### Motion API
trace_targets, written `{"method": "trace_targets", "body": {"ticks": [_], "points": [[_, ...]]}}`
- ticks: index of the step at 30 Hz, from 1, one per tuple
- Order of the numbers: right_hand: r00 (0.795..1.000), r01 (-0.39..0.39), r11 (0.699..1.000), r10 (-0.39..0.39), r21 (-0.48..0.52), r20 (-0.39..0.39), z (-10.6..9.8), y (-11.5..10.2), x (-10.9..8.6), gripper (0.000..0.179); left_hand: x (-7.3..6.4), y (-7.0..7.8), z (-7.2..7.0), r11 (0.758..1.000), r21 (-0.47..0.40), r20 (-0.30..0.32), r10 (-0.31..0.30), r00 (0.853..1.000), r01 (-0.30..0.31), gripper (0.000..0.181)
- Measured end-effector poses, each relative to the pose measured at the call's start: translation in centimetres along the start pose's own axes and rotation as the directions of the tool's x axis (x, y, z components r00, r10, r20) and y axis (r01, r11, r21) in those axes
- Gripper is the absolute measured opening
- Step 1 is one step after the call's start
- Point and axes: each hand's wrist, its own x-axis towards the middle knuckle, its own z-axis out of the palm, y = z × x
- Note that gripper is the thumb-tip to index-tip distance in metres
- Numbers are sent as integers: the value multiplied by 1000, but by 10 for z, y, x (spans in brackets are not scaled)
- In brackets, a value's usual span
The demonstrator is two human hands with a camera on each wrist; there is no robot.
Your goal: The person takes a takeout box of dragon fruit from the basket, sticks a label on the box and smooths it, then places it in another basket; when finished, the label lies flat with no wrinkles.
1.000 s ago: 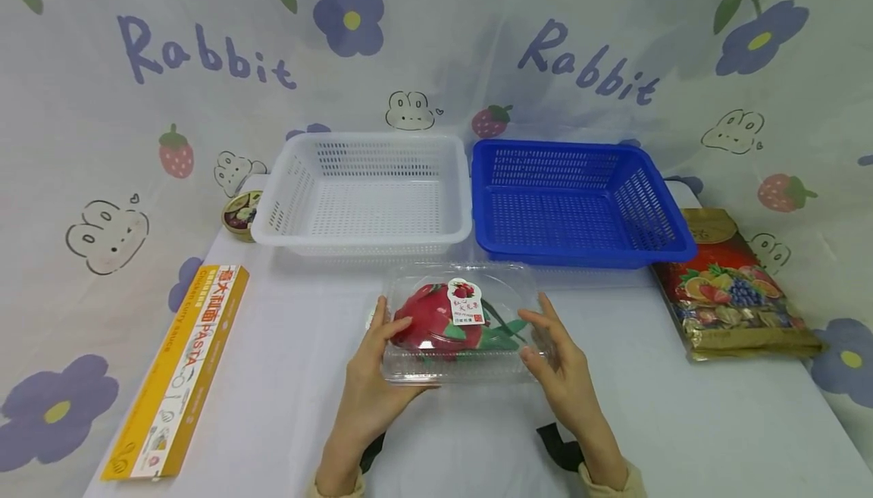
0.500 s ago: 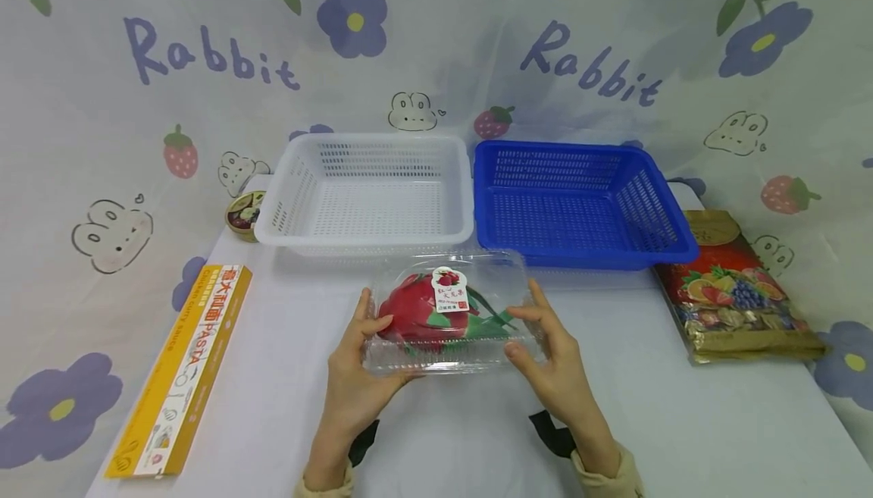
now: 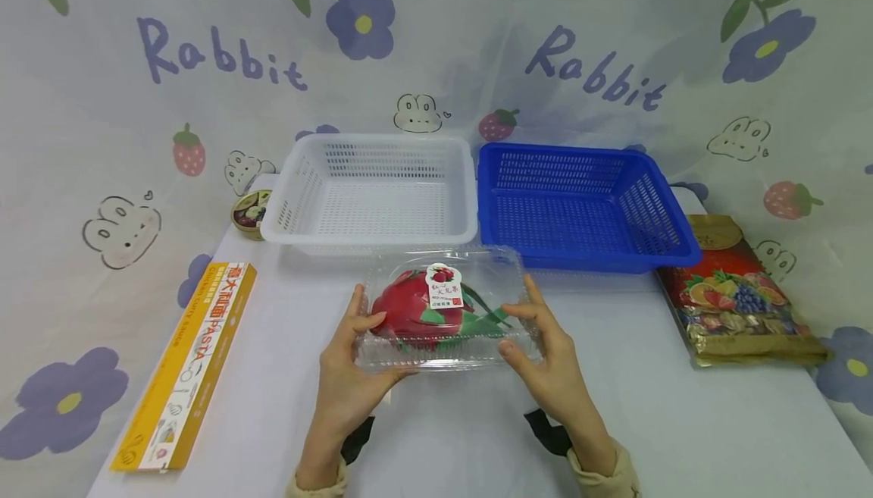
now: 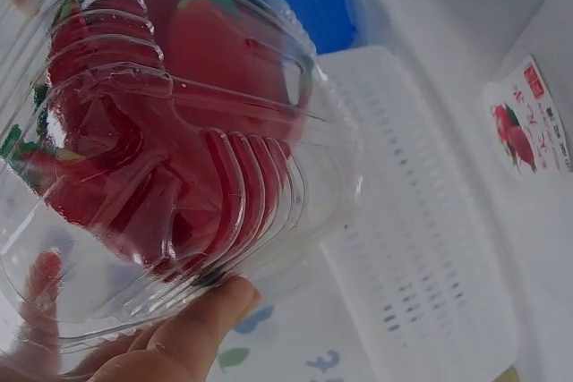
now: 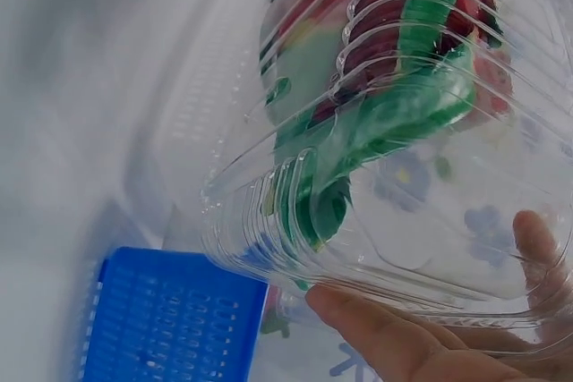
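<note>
- Two hands, left hand (image 3: 355, 365) and right hand (image 3: 551, 361), one to each end of a single clear plastic box (image 3: 464, 354).
- Left hand's grip: closed down to the depth of the box, holding its left end; forefinger over the lid's edge, thumb reaching along under the front edge.
- Right hand's grip: closed about the right end; forefinger at the lid, thumb at the front wall. How firmly it presses I cannot tell from my seat.
- Position: the box lies between the two palms, and I judge it lifted off the white surface (image 3: 450, 437).
- Long axis: left to right, running from hand to hand, lid and white label (image 3: 445, 287) facing up toward my head view (some tilt is likely; I cannot say how much).
- Contents: red fruit (image 3: 402, 307), its bulk nearer the left hand; green leaves (image 3: 480, 324) trailing toward the right.
- Bearing: white basket (image 3: 371, 239) and blue basket (image 3: 586, 261), side by side beyond the box. It straddles their join in my view, more of its length before the white. Left hand nearer the white, right hand nearer the blue.
- Outlying, apart from both hands: yellow pasta carton (image 3: 184, 369), far left; round tin (image 3: 249, 215), beside the white basket; red-and-gold bag (image 3: 740, 293), right.
</note>
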Motion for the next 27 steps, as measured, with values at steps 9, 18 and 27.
{"method": "trace_targets", "body": {"ticks": [9,18,27], "points": [[1000,19,1000,-19,7,9,5,-5,9,37,4,2,-9,1000,-7,-28,3,1000,-4,71],[999,29,1000,-30,9,35,10,-7,20,37,12,5,-19,997,-75,-47,-7,999,4,62],[995,61,998,-60,-10,74,13,-10,28,43,19,8,-27,989,-148,-61,-33,998,24,55]]}}
